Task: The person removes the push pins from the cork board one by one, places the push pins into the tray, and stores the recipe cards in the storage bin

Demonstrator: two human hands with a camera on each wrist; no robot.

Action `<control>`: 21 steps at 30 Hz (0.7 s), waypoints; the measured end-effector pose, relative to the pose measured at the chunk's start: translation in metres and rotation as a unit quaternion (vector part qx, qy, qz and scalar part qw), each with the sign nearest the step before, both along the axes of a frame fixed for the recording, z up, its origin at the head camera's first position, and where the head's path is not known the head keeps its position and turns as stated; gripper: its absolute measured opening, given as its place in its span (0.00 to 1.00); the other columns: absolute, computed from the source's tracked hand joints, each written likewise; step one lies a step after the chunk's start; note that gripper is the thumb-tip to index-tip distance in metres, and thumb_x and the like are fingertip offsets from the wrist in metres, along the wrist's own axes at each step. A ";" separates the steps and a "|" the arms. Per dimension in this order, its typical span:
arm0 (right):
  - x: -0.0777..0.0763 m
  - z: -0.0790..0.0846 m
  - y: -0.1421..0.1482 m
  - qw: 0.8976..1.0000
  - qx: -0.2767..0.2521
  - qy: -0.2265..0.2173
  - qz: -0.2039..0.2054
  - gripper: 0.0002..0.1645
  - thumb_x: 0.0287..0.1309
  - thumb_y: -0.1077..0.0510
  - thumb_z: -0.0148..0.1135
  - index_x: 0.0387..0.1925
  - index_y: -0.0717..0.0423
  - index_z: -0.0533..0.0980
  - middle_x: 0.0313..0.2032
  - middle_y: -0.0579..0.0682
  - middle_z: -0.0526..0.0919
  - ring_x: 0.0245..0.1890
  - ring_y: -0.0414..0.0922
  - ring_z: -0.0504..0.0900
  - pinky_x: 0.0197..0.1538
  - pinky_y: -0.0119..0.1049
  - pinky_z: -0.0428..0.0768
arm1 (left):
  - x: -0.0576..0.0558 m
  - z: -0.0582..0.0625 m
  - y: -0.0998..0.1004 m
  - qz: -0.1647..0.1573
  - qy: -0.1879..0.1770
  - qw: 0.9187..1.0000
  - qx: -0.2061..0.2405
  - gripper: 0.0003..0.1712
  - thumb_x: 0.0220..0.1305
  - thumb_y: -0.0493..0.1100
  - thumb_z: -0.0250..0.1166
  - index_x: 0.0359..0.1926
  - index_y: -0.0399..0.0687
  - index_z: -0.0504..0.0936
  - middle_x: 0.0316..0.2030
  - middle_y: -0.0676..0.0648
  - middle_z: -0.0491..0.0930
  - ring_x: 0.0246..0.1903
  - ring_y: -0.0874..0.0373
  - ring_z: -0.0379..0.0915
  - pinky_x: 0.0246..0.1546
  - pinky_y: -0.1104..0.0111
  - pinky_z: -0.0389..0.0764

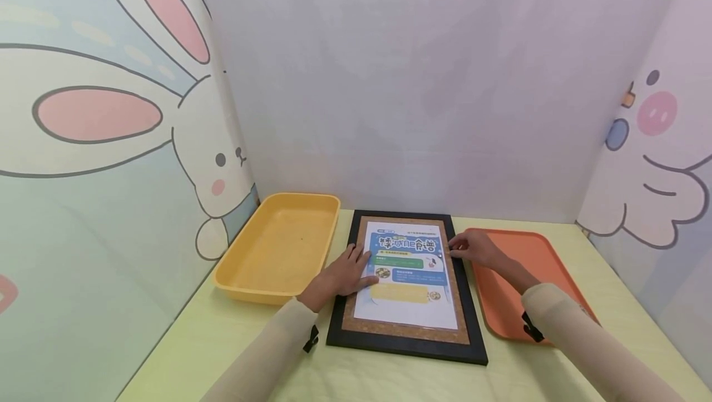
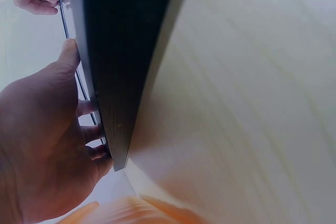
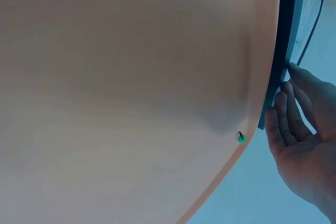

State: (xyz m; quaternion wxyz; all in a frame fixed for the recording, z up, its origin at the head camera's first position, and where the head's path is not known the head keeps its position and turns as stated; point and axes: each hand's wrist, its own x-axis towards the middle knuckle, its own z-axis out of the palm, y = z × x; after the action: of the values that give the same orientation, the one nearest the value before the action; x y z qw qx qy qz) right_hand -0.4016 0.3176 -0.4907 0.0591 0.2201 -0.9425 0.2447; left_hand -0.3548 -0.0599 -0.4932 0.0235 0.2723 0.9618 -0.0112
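A black-framed cork board (image 1: 350, 328) lies on the table with a printed poster sheet (image 1: 403, 312) on its cork, Chinese lettering across the top. My left hand (image 1: 346, 271) rests on the sheet's left side, fingers spread. In the left wrist view, that hand (image 2: 42, 140) is beside the dark frame (image 2: 115, 51), its fingertips partly hidden. At the board's upper right edge, the fingertips of my right hand (image 1: 475, 248) touch down beside the sheet. The right wrist view has this hand (image 3: 310, 135) against the frame, fingers slightly bent; nothing shows between them.
A yellow tray (image 1: 278, 253) stands left of the board, and an orange tray (image 1: 517, 253) lies close on its right. A tiny green item (image 3: 241, 138) is in the orange tray. Printed cartoon curtains (image 1: 206, 142) enclose the table's sides and back.
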 end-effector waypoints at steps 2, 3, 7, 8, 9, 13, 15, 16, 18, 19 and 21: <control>0.001 0.000 -0.001 1.000 -0.004 0.003 0.009 0.13 0.59 0.61 0.76 0.44 0.65 0.87 0.34 0.50 0.87 0.32 0.42 0.81 0.35 0.35 0.80 | 0.001 0.001 0.000 0.001 0.000 1.000 0.001 0.48 0.76 0.71 0.50 0.80 0.43 0.59 0.80 0.36 0.54 0.79 0.40 0.49 0.76 0.51 0.58; 0.001 0.000 -0.002 1.000 -0.006 0.004 0.016 0.13 0.59 0.61 0.76 0.44 0.64 0.87 0.34 0.49 0.88 0.31 0.41 0.81 0.34 0.34 0.80 | 0.001 0.001 0.000 0.002 -0.001 1.000 0.000 0.48 0.76 0.71 0.50 0.81 0.44 0.59 0.80 0.36 0.54 0.79 0.40 0.49 0.76 0.51 0.58; 0.004 0.001 -0.005 0.999 -0.022 0.009 0.038 0.10 0.60 0.62 0.76 0.43 0.63 0.88 0.34 0.49 0.89 0.30 0.39 0.82 0.32 0.33 0.78 | 0.001 0.002 0.001 0.003 -0.003 1.000 -0.002 0.48 0.76 0.71 0.48 0.81 0.44 0.57 0.80 0.36 0.53 0.79 0.40 0.48 0.76 0.52 0.58; 0.005 0.002 -0.006 0.999 -0.027 0.007 0.041 0.10 0.60 0.62 0.75 0.43 0.62 0.88 0.35 0.50 0.89 0.30 0.39 0.82 0.32 0.32 0.78 | 0.001 0.002 0.001 0.003 -0.002 1.000 -0.002 0.48 0.76 0.71 0.49 0.81 0.44 0.58 0.80 0.37 0.53 0.79 0.40 0.48 0.76 0.52 0.58; 0.005 0.002 -0.008 0.999 -0.031 0.002 0.041 0.11 0.61 0.62 0.75 0.44 0.63 0.88 0.35 0.50 0.89 0.29 0.39 0.82 0.31 0.32 0.77 | 0.001 0.002 0.001 0.003 -0.003 1.000 -0.001 0.48 0.76 0.71 0.49 0.81 0.44 0.57 0.80 0.36 0.53 0.79 0.40 0.48 0.76 0.52 0.58; 0.005 0.002 -0.013 0.999 -0.036 -0.022 0.031 0.13 0.61 0.60 0.76 0.45 0.64 0.88 0.35 0.50 0.90 0.29 0.39 0.80 0.31 0.31 0.76 | -0.001 0.000 0.001 0.002 -0.003 1.000 -0.005 0.48 0.76 0.72 0.48 0.81 0.44 0.58 0.80 0.37 0.53 0.79 0.41 0.48 0.76 0.52 0.58; 0.005 0.001 -0.014 0.999 -0.033 -0.031 0.026 0.14 0.61 0.59 0.76 0.45 0.64 0.88 0.35 0.49 0.89 0.29 0.40 0.78 0.31 0.31 0.75 | -0.001 -0.001 0.001 0.003 -0.002 1.000 -0.009 0.49 0.75 0.72 0.48 0.81 0.44 0.58 0.80 0.37 0.53 0.79 0.41 0.48 0.76 0.52 0.58; 0.005 0.001 -0.015 0.999 -0.031 -0.034 0.024 0.13 0.61 0.59 0.76 0.45 0.64 0.88 0.36 0.49 0.89 0.29 0.41 0.77 0.31 0.31 0.75 | -0.002 -0.001 0.001 0.003 -0.002 1.000 -0.011 0.49 0.75 0.73 0.48 0.81 0.44 0.58 0.80 0.37 0.53 0.79 0.41 0.48 0.76 0.52 0.58; 0.005 0.000 -0.015 0.999 -0.032 -0.039 0.022 0.13 0.61 0.60 0.76 0.45 0.63 0.88 0.36 0.50 0.89 0.30 0.41 0.77 0.31 0.31 0.74 | -0.002 -0.001 0.002 0.003 -0.003 1.000 -0.011 0.49 0.75 0.73 0.48 0.81 0.45 0.58 0.80 0.37 0.53 0.79 0.41 0.48 0.76 0.52 0.57; 0.005 0.000 -0.015 0.998 -0.032 -0.039 0.025 0.13 0.61 0.60 0.75 0.45 0.63 0.88 0.36 0.50 0.89 0.29 0.42 0.77 0.30 0.32 0.74 | -0.002 -0.002 0.002 0.004 -0.003 1.000 -0.011 0.49 0.75 0.73 0.48 0.81 0.45 0.58 0.80 0.37 0.53 0.79 0.41 0.48 0.76 0.52 0.58; 0.004 -0.001 -0.015 0.998 -0.032 -0.039 0.027 0.13 0.62 0.60 0.75 0.45 0.63 0.88 0.37 0.50 0.90 0.30 0.41 0.77 0.31 0.31 0.74 | -0.002 -0.001 0.002 0.005 -0.004 1.000 -0.011 0.48 0.75 0.72 0.48 0.81 0.45 0.58 0.80 0.37 0.53 0.79 0.41 0.48 0.76 0.52 0.58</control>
State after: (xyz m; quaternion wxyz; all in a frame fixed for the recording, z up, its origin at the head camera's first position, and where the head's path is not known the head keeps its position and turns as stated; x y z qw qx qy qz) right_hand -0.3972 0.3023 -0.4913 0.0226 0.2338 -0.9294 0.2847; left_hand -0.3569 -0.0579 -0.4947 0.0302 0.2672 0.9630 -0.0209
